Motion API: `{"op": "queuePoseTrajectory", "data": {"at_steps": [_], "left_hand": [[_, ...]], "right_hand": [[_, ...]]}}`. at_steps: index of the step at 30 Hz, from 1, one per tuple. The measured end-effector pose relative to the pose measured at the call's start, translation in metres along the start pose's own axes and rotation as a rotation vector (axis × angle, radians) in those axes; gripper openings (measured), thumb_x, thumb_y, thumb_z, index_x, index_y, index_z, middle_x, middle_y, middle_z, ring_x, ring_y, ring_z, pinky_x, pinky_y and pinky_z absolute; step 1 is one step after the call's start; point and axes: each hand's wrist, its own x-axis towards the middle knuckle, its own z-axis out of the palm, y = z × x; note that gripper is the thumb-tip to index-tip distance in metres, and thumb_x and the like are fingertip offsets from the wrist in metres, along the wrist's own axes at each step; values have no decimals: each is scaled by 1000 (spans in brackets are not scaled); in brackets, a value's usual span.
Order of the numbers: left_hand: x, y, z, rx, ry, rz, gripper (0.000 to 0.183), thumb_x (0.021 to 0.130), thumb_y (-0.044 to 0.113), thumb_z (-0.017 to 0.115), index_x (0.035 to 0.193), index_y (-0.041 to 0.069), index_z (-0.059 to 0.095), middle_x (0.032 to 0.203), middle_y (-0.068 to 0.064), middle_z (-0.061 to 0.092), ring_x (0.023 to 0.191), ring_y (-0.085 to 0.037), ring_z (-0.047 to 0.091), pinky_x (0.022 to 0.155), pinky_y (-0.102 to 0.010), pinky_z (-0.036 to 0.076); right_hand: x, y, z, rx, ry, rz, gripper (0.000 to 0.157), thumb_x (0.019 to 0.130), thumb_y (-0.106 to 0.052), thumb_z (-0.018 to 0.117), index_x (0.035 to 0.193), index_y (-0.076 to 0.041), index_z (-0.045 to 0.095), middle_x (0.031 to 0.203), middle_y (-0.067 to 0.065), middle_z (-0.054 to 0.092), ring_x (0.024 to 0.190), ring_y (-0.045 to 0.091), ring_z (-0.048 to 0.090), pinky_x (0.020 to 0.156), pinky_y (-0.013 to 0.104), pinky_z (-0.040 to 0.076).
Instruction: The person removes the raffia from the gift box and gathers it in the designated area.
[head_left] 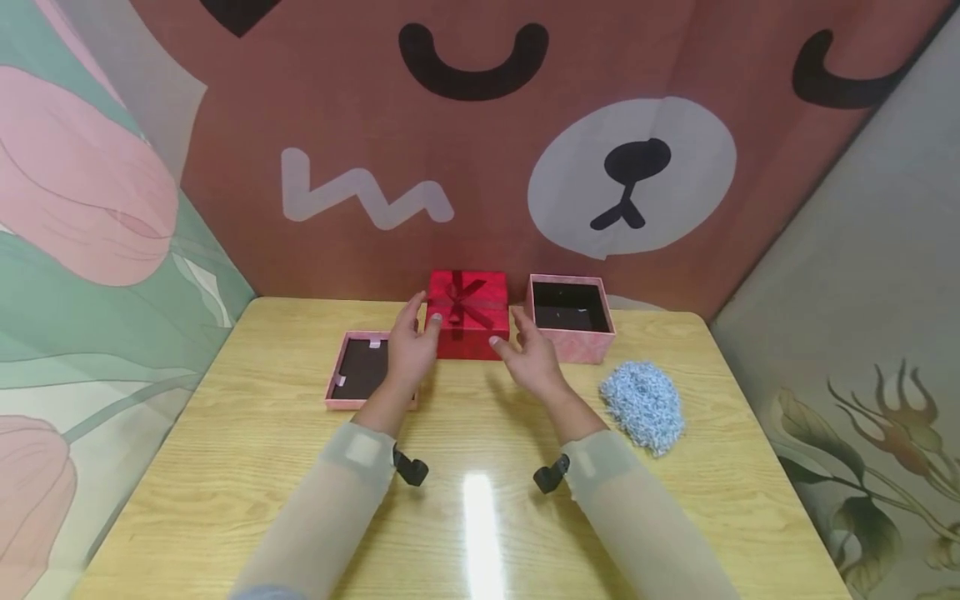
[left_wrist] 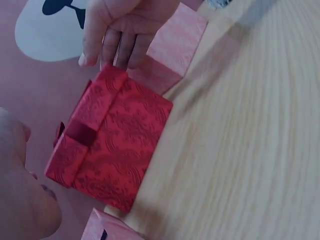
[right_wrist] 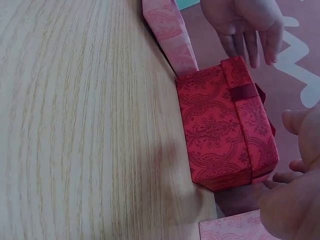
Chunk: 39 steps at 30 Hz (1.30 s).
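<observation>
Probably light and stiff, the red box [head_left: 472,335] sits at the table's [head_left: 487,417] twelve o'clock. The left hand [head_left: 412,348] at its eight o'clock and right hand [head_left: 532,360] at four are unclenched, gripping nothing; rigid sides should hold better than the crushable ribbon [head_left: 457,302].

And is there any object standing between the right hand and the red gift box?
Nothing visible stands between the right hand and the red gift box. The open pink box is nearby on the right, but not in that gap.

Forearms [head_left: 318,508] stretched forward; left grip [head_left: 409,350], right grip [head_left: 531,358] apart, fingers [head_left: 412,308] relaxed.
</observation>
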Motion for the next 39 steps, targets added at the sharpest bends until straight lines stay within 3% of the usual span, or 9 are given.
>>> {"op": "queuePoseTrajectory", "data": {"at_steps": [7, 14, 23, 31, 39], "left_hand": [[1, -11, 2, 44, -56, -44, 64, 102, 25, 65, 160, 13, 41, 162, -12, 39, 145, -34, 44, 116, -44, 43], [2, -15, 4, 134, -100, -79, 67, 102, 30, 65, 161, 12, 39, 160, -12, 44, 141, -32, 51, 116, -43, 43], [1, -17, 3, 180, -126, -96, 65, 105, 35, 61, 161, 11, 38, 153, -13, 53, 140, -30, 51, 117, -46, 42], [1, -15, 0, 198, -125, -103, 65, 105, 34, 61, 162, 14, 37, 156, -10, 51, 143, -28, 48, 118, -44, 40], [-6, -11, -3, 195, -132, -111, 66, 104, 36, 63, 161, 13, 40, 157, -9, 49, 146, -28, 45, 119, -46, 39]], "right_hand": [[4, 4, 3, -42, -43, 49, 80, 98, -35, 70, 164, -12, 31, 156, 24, 46, 134, 42, 55, 113, 50, 46], [10, 8, 5, -39, -62, 59, 84, 101, -36, 68, 166, -10, 22, 160, 18, 43, 141, 32, 50, 115, 43, 44], [15, 10, 6, -93, -42, 61, 72, 104, -33, 61, 164, -8, 29, 165, 9, 37, 148, 28, 41, 123, 40, 32], [15, 14, 10, -63, -17, 55, 66, 105, -25, 61, 163, -12, 32, 154, 14, 51, 134, 28, 58, 115, 42, 44], [7, 12, 7, -61, -15, 37, 65, 105, -24, 62, 163, -15, 34, 150, 17, 55, 134, 30, 57, 115, 44, 43]]}}
